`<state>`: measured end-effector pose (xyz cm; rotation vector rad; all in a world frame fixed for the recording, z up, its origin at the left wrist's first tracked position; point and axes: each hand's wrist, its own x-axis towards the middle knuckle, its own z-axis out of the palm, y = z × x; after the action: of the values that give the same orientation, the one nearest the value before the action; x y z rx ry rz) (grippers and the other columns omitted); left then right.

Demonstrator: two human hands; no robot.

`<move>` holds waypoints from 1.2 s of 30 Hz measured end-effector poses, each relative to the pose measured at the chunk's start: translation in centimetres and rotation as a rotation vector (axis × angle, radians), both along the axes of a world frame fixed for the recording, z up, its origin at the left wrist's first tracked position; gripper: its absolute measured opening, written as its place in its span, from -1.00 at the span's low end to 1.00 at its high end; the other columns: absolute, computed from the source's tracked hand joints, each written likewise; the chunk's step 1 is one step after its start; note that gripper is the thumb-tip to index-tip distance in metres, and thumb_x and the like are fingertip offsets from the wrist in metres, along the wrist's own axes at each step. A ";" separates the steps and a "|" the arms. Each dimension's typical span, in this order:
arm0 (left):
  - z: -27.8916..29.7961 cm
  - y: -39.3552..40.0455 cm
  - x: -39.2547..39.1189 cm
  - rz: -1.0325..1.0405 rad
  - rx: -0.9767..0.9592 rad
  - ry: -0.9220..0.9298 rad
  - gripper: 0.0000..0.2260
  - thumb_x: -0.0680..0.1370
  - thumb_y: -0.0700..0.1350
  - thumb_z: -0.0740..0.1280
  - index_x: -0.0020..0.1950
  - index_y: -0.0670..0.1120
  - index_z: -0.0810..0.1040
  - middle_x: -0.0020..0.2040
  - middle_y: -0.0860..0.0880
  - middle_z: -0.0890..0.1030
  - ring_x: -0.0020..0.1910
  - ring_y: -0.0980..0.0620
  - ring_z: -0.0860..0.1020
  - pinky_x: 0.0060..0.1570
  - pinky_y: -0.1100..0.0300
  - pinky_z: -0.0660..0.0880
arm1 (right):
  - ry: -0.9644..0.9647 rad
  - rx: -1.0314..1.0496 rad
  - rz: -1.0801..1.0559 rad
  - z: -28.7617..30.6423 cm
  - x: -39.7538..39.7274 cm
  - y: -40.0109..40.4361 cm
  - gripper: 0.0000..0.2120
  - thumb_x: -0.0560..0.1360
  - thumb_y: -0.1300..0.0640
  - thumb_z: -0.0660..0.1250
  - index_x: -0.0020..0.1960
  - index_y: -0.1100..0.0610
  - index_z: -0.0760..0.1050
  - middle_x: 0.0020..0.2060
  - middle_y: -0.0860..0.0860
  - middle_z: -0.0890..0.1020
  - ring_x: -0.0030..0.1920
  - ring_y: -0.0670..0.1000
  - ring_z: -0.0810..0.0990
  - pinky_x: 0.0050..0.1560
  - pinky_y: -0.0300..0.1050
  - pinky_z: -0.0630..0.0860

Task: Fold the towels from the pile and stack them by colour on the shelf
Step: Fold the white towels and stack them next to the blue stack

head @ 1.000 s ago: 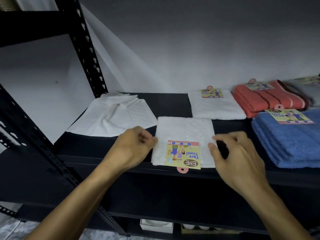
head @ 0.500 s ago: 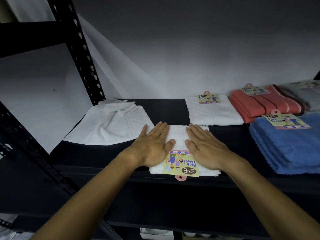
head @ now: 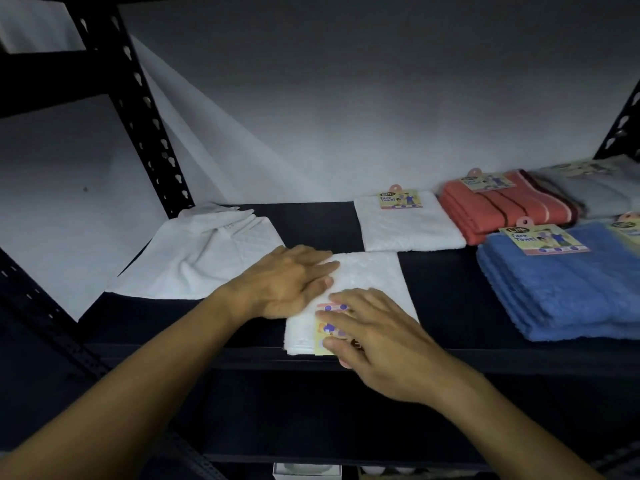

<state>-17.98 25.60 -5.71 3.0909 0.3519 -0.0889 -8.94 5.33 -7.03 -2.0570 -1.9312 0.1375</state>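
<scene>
A folded white towel (head: 374, 282) lies at the front edge of the dark shelf (head: 311, 223). My left hand (head: 291, 282) lies flat on its left side, fingers straight. My right hand (head: 374, 334) rests flat on its front part and covers most of the yellow label (head: 325, 329). Left of it sits a loose, crumpled white towel (head: 204, 258). Behind it lies another folded white towel (head: 408, 223) with a label. To the right are a stack of orange towels (head: 498, 209), a stack of blue towels (head: 561, 289) and a grey towel (head: 602, 192).
A black perforated upright (head: 138, 112) rises at the left, another upright (head: 623, 123) at the far right. A pale wall closes the shelf at the back. A lower shelf holds a white box (head: 304, 472), barely seen.
Both hands first came down flat onto the folded towel. Since then my right hand has slid back and left over the label, while my left hand has shifted to the towel's left edge.
</scene>
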 end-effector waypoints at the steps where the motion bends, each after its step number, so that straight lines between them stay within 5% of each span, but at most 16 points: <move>1: -0.1 -0.3 -0.4 0.004 0.032 -0.010 -0.52 0.68 0.17 -0.10 0.58 0.12 0.20 0.58 0.12 0.17 0.51 0.12 0.11 0.44 0.14 0.08 | -0.022 -0.002 0.009 -0.1 0.6 -0.3 -0.45 0.58 -0.26 -0.12 0.47 -0.12 0.30 0.46 -0.15 0.25 0.45 -0.18 0.04 0.49 -0.19 -0.15; 6: 0.3 -2.5 -3.3 0.011 0.093 -0.070 -0.29 0.56 0.34 -0.31 0.47 0.11 0.36 0.36 0.05 0.37 0.26 0.10 0.30 0.27 0.16 0.25 | -0.063 -0.029 0.041 0.9 3.2 -2.3 -0.36 0.48 -0.41 -0.18 0.30 -0.14 0.43 0.33 -0.28 0.38 0.39 -0.30 0.18 0.51 -0.14 -0.20; 13: 1.8 -6.4 -5.0 -0.029 0.080 -0.115 -0.37 0.59 0.32 -0.28 -0.04 0.10 0.53 -0.02 0.15 0.37 -0.04 0.17 0.34 0.03 0.26 0.32 | -0.058 -0.105 0.058 2.9 4.7 -3.4 -0.43 0.36 -0.55 0.04 0.09 -0.17 0.41 0.04 -0.31 0.45 0.14 -0.35 0.38 0.52 -0.12 -0.23; 17: 1.9 -5.0 -2.4 -0.019 -0.062 -0.214 -0.57 0.65 0.21 -0.07 0.30 0.14 0.49 0.29 0.18 0.43 0.26 0.19 0.34 0.22 0.18 0.38 | -0.165 0.043 0.043 2.3 2.9 -3.3 -0.33 0.42 -0.52 0.03 0.22 -0.08 0.51 0.15 -0.21 0.45 0.24 -0.22 0.37 0.52 -0.10 -0.10; 21: 0.2 -3.0 0.2 -0.115 -0.243 -0.056 -0.60 0.70 0.05 0.04 0.56 0.20 0.20 0.59 0.21 0.09 0.54 0.30 -0.05 0.53 0.22 -0.03 | -0.363 0.153 0.049 -0.4 0.2 -2.3 -0.57 0.51 -0.19 0.25 0.26 0.03 0.53 0.19 -0.03 0.57 0.15 0.01 0.56 0.34 -0.01 0.40; 24: -0.8 -2.4 -0.6 -0.069 -0.236 -0.018 -0.57 0.69 0.12 0.03 0.58 0.22 0.13 0.59 0.25 0.02 0.53 0.33 -0.11 0.52 0.26 -0.16 | -0.416 0.095 0.082 -1.4 0.7 -2.6 -0.33 0.15 0.17 0.57 0.26 0.10 0.57 0.21 0.01 0.60 0.21 0.03 0.58 0.34 0.00 0.42; 26: -0.9 -2.3 -2.1 -0.026 -0.162 -0.031 -0.53 0.67 0.21 -0.02 0.59 0.20 0.11 0.59 0.26 0.03 0.53 0.31 -0.10 0.51 0.21 -0.12 | -0.425 0.064 0.112 -1.3 1.8 -3.2 -0.29 0.12 0.26 0.48 0.29 0.08 0.55 0.26 -0.03 0.58 0.28 0.00 0.53 0.42 0.02 0.28; 29: -0.3 -3.3 -4.4 0.018 -0.049 -0.036 -0.45 0.63 0.26 -0.13 0.59 0.14 0.14 0.57 0.18 0.11 0.51 0.24 -0.01 0.48 0.18 0.00 | -0.311 0.058 0.106 -0.7 2.7 -3.8 -0.67 0.53 0.04 0.24 0.26 -0.01 0.55 0.29 -0.13 0.54 0.36 -0.08 0.43 0.45 -0.04 0.10; 32: 0.2 -5.0 -6.1 0.039 0.049 -0.089 -0.35 0.61 0.29 -0.22 0.56 0.03 0.26 0.44 0.06 0.29 0.39 0.13 0.21 0.39 0.18 0.16 | -0.183 0.090 0.019 -0.5 3.5 -4.1 -0.50 0.61 -0.29 -0.02 0.17 -0.06 0.57 0.24 -0.18 0.55 0.37 -0.14 0.39 0.48 -0.06 0.05; 36: -0.6 -7.5 -7.0 0.037 0.183 -0.221 -0.36 0.65 0.24 -0.20 0.28 -0.07 0.55 0.08 0.01 0.47 0.05 0.00 0.42 0.11 0.09 0.39 | -0.188 0.180 -0.075 -0.6 4.0 -4.1 -0.40 0.61 -0.32 -0.15 0.01 -0.05 0.60 0.14 -0.20 0.59 0.31 -0.13 0.43 0.47 -0.03 0.07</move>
<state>-24.94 18.07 -6.34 3.2258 0.4296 0.3005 -4.95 1.19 -7.68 -2.0814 -1.8893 -0.2469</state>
